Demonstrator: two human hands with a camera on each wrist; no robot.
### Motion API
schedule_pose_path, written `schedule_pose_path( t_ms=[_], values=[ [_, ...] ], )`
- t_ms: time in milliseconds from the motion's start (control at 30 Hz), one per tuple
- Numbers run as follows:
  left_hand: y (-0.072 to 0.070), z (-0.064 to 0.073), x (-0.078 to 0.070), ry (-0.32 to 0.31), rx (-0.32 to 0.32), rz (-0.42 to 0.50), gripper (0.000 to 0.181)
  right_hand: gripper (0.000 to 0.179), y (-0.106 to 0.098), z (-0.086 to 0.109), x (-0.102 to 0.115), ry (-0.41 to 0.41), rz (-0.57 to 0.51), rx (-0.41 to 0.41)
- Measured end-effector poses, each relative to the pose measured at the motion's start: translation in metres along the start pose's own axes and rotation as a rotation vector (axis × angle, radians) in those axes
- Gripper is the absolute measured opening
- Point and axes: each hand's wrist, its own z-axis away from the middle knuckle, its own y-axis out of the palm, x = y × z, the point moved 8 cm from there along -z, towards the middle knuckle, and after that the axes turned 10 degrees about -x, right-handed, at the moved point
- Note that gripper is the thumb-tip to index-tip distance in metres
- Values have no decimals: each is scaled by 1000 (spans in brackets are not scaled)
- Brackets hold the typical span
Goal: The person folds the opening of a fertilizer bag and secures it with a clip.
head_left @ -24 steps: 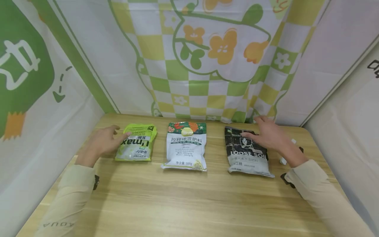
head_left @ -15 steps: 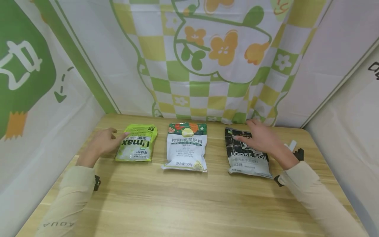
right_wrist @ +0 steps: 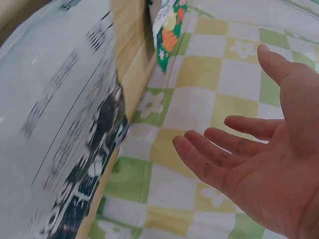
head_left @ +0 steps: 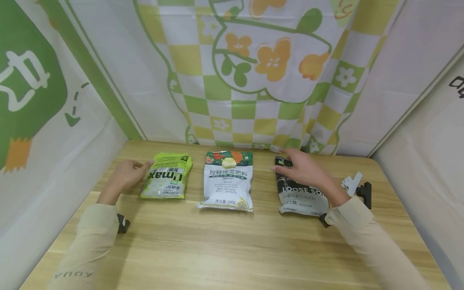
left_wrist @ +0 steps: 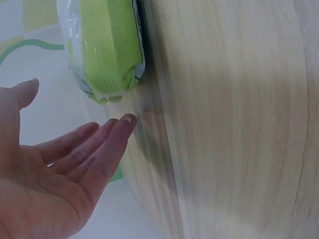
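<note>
My left hand (head_left: 126,175) is at the left side of a lime-green Umax bag (head_left: 166,177). In the left wrist view, the fingers of this hand (left_wrist: 65,174) are extended and apart from the bag's end (left_wrist: 112,55). A black and grey "Loose Soil" bag (head_left: 302,203) lies farther right, its upper part partly covered by my right hand (head_left: 308,173). Seen from the right wrist, that hand (right_wrist: 264,154) has loosely spread fingers and holds nothing, with the black and grey bag (right_wrist: 70,94) beside it. Between the two hands lies a white fertilizer bag (head_left: 228,183) with a green top.
A white clip (head_left: 351,183) and a black clip (head_left: 364,194) lie right of my right wrist on the wooden table (head_left: 232,249). Behind the table's far edge hangs a checkered cloth (head_left: 233,106). Fabric walls stand at both sides.
My right hand has moved left across the top of the black bag, leaving the two clips more exposed. The left hand has barely shifted, and the bags stay in place.
</note>
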Motion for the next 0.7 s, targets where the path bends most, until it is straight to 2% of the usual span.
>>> schedule_pose_path(
  t_ms=[233,700],
  values=[
    [3,-1,0,-33,13,22,96,80,11,-8,18,-5,-97,16],
    [8,0,-1,-86,46,158,93,78,43,-17,51,25,-283,75]
  ],
)
